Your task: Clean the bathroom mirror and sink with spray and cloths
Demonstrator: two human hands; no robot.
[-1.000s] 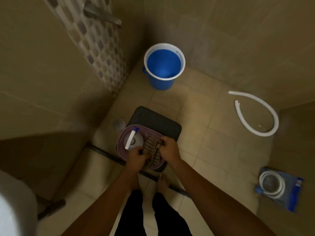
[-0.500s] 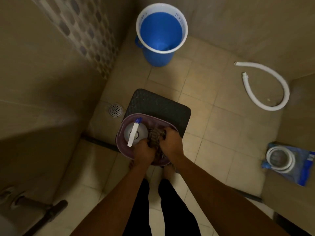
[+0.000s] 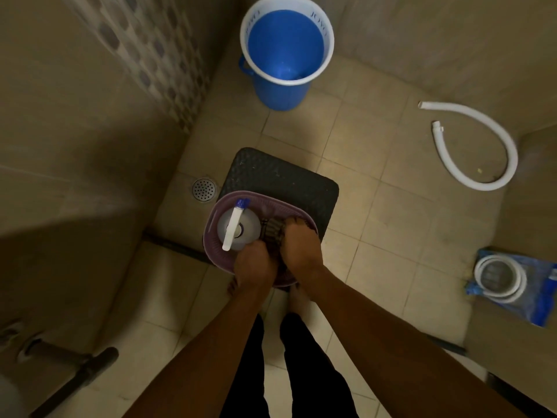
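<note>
Both hands — left hand point(image 3: 254, 262), right hand point(image 3: 301, 248) — grip striped cloth point(image 3: 272, 230) inside basket point(image 3: 211, 236) beside spray bottle point(image 3: 238, 227).

**Crowded basket, open floor to the right**

The purple basket point(image 3: 211, 236) on the black stool point(image 3: 289, 182) is packed: the spray bottle point(image 3: 238, 229) fills its left half, and the left hand point(image 3: 254, 263) and right hand point(image 3: 301, 248) cover the striped cloth point(image 3: 272, 229) in its right half. The tiled wall rises close on the left. Bare floor lies between the stool and the blue bucket point(image 3: 286, 55), and toward the white hose point(image 3: 482, 152) at right.
</note>
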